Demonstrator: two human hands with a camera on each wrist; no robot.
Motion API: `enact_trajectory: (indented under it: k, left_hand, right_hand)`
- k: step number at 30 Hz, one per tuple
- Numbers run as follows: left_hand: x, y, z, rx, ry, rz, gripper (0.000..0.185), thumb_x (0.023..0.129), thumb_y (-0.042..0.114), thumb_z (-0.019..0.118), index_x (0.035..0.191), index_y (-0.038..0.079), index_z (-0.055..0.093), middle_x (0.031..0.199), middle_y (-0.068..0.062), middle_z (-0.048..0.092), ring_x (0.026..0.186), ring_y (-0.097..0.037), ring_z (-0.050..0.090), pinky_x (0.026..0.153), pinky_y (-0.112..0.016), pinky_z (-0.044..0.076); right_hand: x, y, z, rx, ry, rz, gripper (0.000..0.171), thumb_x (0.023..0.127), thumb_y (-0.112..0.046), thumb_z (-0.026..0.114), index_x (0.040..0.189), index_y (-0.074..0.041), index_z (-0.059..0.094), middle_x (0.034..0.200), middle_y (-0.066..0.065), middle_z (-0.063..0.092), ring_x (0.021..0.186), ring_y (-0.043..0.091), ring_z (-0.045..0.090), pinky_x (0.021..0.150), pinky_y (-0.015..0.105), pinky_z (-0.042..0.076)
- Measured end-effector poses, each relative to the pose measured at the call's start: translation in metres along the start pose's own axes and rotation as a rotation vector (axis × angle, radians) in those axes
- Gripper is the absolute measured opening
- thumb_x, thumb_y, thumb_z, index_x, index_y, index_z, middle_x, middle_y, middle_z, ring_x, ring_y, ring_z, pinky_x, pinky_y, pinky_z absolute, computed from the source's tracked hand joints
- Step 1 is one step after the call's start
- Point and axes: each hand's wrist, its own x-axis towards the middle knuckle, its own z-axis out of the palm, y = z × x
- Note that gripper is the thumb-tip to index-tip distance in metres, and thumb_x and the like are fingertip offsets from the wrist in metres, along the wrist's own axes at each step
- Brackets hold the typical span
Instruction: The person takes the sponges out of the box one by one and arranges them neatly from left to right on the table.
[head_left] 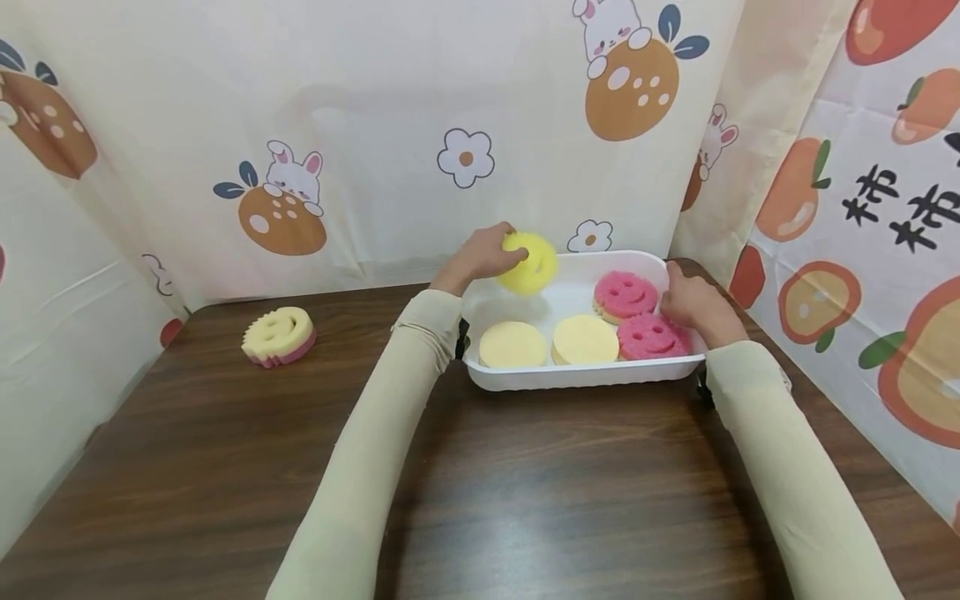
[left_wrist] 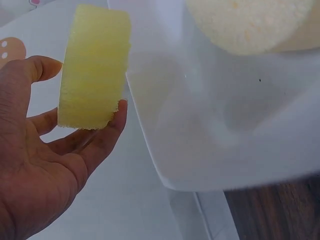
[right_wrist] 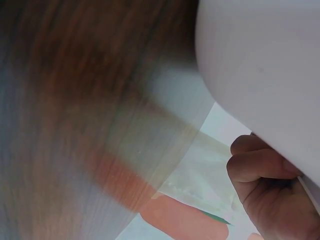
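My left hand (head_left: pixel 480 257) holds a yellow smiley sponge (head_left: pixel 529 262) above the back left corner of a white tray (head_left: pixel 577 377). In the left wrist view the yellow sponge (left_wrist: pixel 95 67) is pinched edge-on between fingers (left_wrist: pixel 107 135) and thumb of my left hand (left_wrist: pixel 47 165). Inside the tray lie two pale yellow round sponges (head_left: pixel 513 344) (head_left: pixel 585 339) and two pink smiley sponges (head_left: pixel 625 296) (head_left: pixel 652 337). My right hand (head_left: pixel 693 306) grips the tray's right rim. The right wrist view shows my right hand (right_wrist: pixel 262 185) with curled fingers under the tray edge (right_wrist: pixel 260 65).
A yellow-and-pink smiley sponge stack (head_left: pixel 279 335) sits on the dark wooden table (head_left: pixel 225 467) at the left. Cartoon-print curtains (head_left: pixel 375 125) close in the back and both sides.
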Motion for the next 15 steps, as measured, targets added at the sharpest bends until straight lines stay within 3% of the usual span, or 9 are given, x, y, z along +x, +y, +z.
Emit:
enact_trajectory:
  k: [15]
  left_hand:
    - [-0.004,-0.017,-0.002,-0.038,0.016,-0.051,0.063,0.097,0.042,0.049,0.148,0.006,0.038,0.136,-0.014,0.056,0.107,-0.024,0.052,0.098,-0.039,0.045]
  right_hand:
    - [-0.002,-0.002,-0.002,-0.001,-0.001,-0.006,0.078,0.096,-0.021,0.044,0.155,0.004,-0.001,0.136,0.043,0.036,0.121,0.056,0.046,0.102,0.072,0.037]
